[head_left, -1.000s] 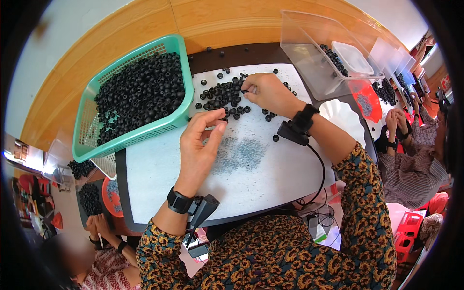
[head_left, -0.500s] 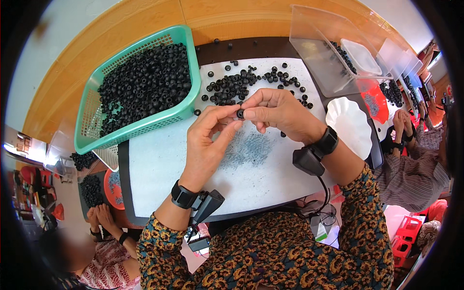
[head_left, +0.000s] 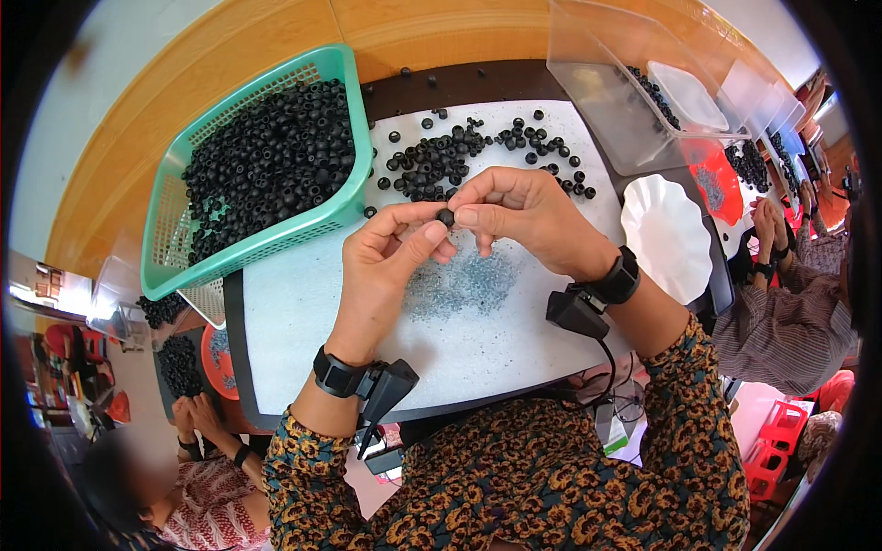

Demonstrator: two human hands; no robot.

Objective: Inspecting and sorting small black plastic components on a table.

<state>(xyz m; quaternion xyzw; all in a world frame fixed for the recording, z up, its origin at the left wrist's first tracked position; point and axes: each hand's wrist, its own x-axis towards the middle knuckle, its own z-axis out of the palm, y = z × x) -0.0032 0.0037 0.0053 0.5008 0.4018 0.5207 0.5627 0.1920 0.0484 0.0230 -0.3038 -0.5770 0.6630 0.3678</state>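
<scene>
A round black bead point(head_left: 446, 218) sits between the fingertips of both my hands, above the white mat point(head_left: 312, 340). My left hand point(head_left: 390, 253) pinches it from the left with thumb and index finger. From the other side, my right hand point(head_left: 514, 218) pinches it the same way, its other fingers curled. Just beyond my fingers lie loose black beads point(head_left: 441, 161), some bunched and some scattered. Under my hands spreads a patch of tiny bluish clear beads point(head_left: 473, 286). Whether a thread or small bead is at the fingertips, I cannot make out.
A green basket point(head_left: 363, 138) heaped with black beads stands at the back left. To the right are a white scalloped dish point(head_left: 666, 239) and a clear plastic bin point(head_left: 597, 110). Other people's hands point(head_left: 197, 418) work at the left and right edges.
The bead has turned: its hole faced me before and now its rounded side shows. My left hand has shifted slightly left, and both hands still grip the bead.
</scene>
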